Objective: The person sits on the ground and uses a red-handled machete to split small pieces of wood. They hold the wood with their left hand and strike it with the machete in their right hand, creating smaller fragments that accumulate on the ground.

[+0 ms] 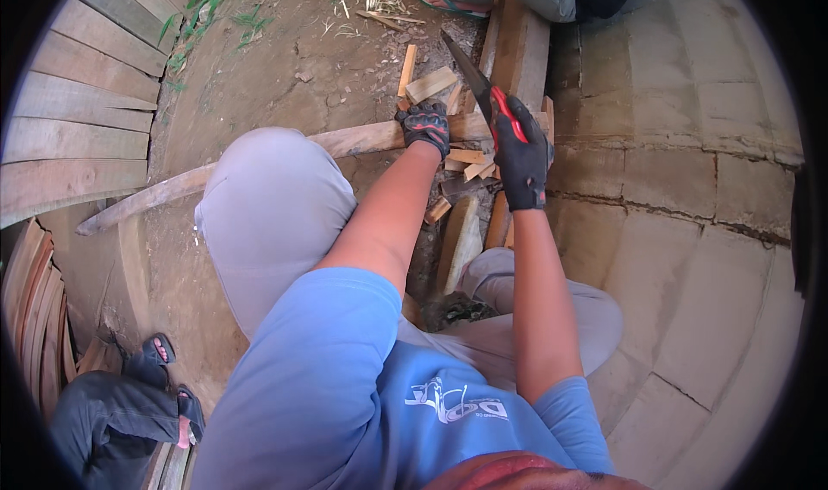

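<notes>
A long, slightly curved wooden pole [354, 139] lies across in front of me, running from the lower left past my knee to the right. My left hand [424, 126], in a black glove with red marks, is closed around it near its right part. In my black-gloved right hand [521, 153] is a handsaw [470, 69] with a red and black handle. Its dark blade points up and away to the left, above the pole and apart from it. Small offcuts of wood [470, 162] lie beneath the pole's right end.
Beyond the pole, a thick wooden beam [521, 54] runs away from me, where another person's sandalled foot [448, 0] rests. A block wall [638, 166] stands close on the right. Planks [82, 115] line the left. Another person's legs [112, 412] are at lower left.
</notes>
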The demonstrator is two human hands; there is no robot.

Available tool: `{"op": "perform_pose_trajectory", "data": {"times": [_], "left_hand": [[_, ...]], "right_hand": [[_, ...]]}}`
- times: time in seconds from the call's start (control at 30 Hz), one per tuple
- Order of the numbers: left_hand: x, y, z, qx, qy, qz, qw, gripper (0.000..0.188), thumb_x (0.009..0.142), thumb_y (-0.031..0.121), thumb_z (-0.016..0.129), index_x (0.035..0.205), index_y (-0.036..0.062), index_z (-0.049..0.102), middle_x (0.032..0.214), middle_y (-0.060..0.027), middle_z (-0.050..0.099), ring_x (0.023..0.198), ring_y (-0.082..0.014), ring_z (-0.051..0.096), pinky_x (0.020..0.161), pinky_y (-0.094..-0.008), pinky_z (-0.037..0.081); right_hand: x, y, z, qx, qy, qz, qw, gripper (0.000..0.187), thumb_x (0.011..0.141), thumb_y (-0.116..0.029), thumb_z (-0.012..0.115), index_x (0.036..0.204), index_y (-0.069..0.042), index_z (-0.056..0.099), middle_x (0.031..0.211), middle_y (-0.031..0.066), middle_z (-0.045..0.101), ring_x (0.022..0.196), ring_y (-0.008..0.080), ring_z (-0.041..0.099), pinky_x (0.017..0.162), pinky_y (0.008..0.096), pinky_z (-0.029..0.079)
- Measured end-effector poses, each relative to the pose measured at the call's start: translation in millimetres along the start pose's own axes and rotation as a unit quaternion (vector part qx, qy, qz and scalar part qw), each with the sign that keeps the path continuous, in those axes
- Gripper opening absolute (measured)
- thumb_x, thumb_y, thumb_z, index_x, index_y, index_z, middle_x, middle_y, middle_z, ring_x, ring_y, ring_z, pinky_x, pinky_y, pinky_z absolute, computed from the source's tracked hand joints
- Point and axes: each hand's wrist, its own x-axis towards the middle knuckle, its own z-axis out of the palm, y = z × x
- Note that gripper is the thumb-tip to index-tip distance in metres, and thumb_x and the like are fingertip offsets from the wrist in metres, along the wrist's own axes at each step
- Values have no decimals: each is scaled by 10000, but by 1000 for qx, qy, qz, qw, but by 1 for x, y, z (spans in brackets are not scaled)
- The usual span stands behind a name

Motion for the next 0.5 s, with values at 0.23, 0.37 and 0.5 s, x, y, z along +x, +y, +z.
{"op": "perform_pose_trajectory", "data": {"times": [0.23, 0.37, 0.5], "left_hand": [[-3, 3, 6, 12, 52, 6, 999, 577, 990, 265, 629, 1529, 77, 542, 1505, -138, 627, 1411, -335, 589, 1116, -682, 405], [2, 0, 7, 23, 28, 9, 999, 585, 1018, 279, 582, 1562, 72, 513, 1528, -136, 620, 1398, -330, 606, 1118, -677, 412], [1, 2, -2, 22, -20, -2, 1000, 609, 1016, 276, 587, 1584, 76, 493, 1555, -138, 604, 1416, -337, 594, 1128, -656, 419]], "right_hand": [[40, 55, 34, 5, 10, -6, 1000, 450, 1011, -276, 726, 1411, -70, 716, 1350, 152, 747, 1217, 235, 705, 1039, 349, 533], [35, 61, 37, 43, 12, 36, 998, 458, 1018, -268, 715, 1423, -57, 705, 1374, 156, 735, 1234, 248, 700, 1073, 354, 514], [21, 53, 35, 30, 18, -9, 999, 476, 1016, -277, 718, 1422, -31, 689, 1399, 187, 721, 1292, 317, 687, 1108, 392, 501]]}}
